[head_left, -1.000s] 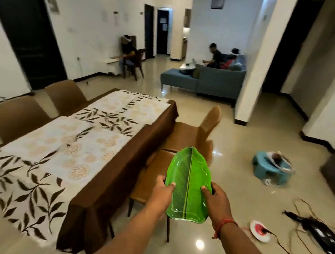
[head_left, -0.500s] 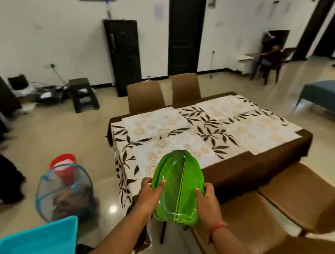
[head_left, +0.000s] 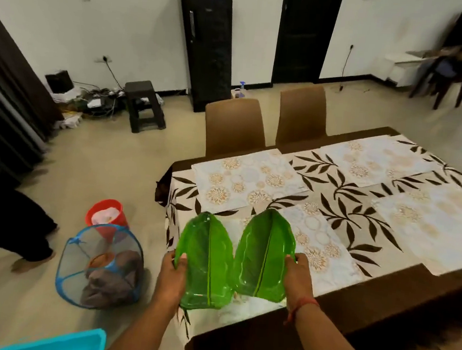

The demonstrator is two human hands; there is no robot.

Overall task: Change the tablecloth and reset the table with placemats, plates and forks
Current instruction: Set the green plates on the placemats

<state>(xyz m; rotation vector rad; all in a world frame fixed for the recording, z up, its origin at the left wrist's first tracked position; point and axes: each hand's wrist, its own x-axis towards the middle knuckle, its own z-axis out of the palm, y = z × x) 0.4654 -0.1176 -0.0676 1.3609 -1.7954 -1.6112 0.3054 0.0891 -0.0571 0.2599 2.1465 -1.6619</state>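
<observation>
Two green leaf-shaped plates, translucent, side by side above the near corner of the bench [head_left: 397, 295]. Left plate [head_left: 206, 258] gripped at its outer long edge by left hand [head_left: 170, 276], thumb over the rim; right plate [head_left: 263, 253] gripped likewise at its outer edge by right hand [head_left: 298, 276]. Inner edges near or touching, cannot tell which

Right plate over the nearest placemat [head_left: 321, 245]; left plate partly past the bench end, above the hanging leaf-print tablecloth [head_left: 359, 212]. Whether either rests on the cloth: cannot tell

Handling, judged: thin moulded plastic or glass by the sheen; likely light, stiff, smooth and somewhat slippery. Raised rim and central rib give purchase. Best taken at the long side rim, thumb on top, fingers beneath, as now; pointed tips poor for holding

Three further placemats laid: far left [head_left: 248, 180], far right [head_left: 372, 158], near right [head_left: 430, 223]. No forks seen

Nearby: two brown chairs [head_left: 235, 125], mesh laundry basket [head_left: 101, 266], red bucket [head_left: 106, 214]
</observation>
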